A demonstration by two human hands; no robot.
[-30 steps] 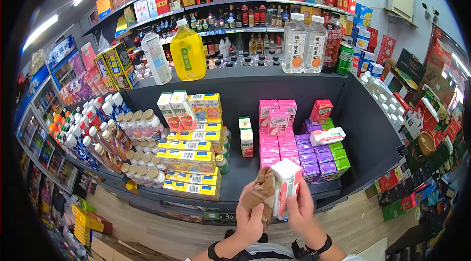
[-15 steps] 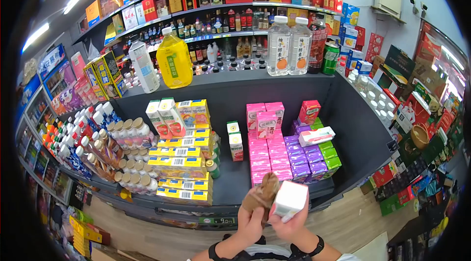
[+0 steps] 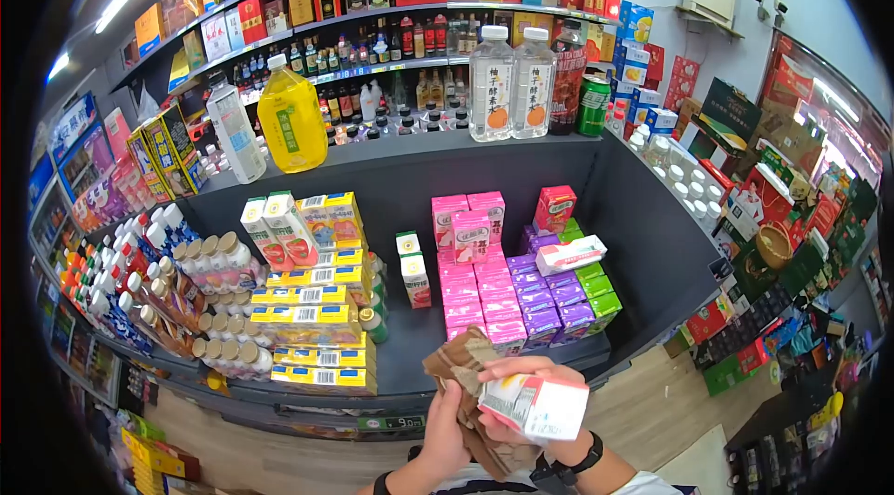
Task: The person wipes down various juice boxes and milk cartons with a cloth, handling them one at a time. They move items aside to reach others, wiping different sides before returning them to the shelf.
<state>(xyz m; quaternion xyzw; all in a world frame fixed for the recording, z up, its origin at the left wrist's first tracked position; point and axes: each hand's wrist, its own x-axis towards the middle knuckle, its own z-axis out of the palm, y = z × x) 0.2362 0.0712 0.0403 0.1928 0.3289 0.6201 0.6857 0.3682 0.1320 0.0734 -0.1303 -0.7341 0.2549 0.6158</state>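
In the head view, my left hand [image 3: 443, 432] grips a crumpled brown cloth [image 3: 458, 360], which hangs in folds past my fingers; it might be thick paper. My right hand [image 3: 535, 366] is wrapped around a white and red drink carton [image 3: 551, 409], holding it tilted with one pale end toward me. The cloth lies against the carton's left side, between my hands. Just beyond are stacked pink drink cartons [image 3: 480, 295] and purple ones [image 3: 549, 304]. A white and red box [image 3: 570, 255] lies across the purple and green packs.
Two white cartons [image 3: 414, 279] stand on the dark shelf [image 3: 407, 337]. Yellow-banded multipacks [image 3: 317, 313] and capped bottles [image 3: 219, 262] fill its left side. Large bottles, including a yellow one [image 3: 292, 118], stand along the ledge. A dark panel [image 3: 652, 216] bounds the right side.
The scene has shifted left in view. The carton has tipped onto its side, with my right fingers now over its top. The brown cloth is spread wider and hangs lower behind the carton.
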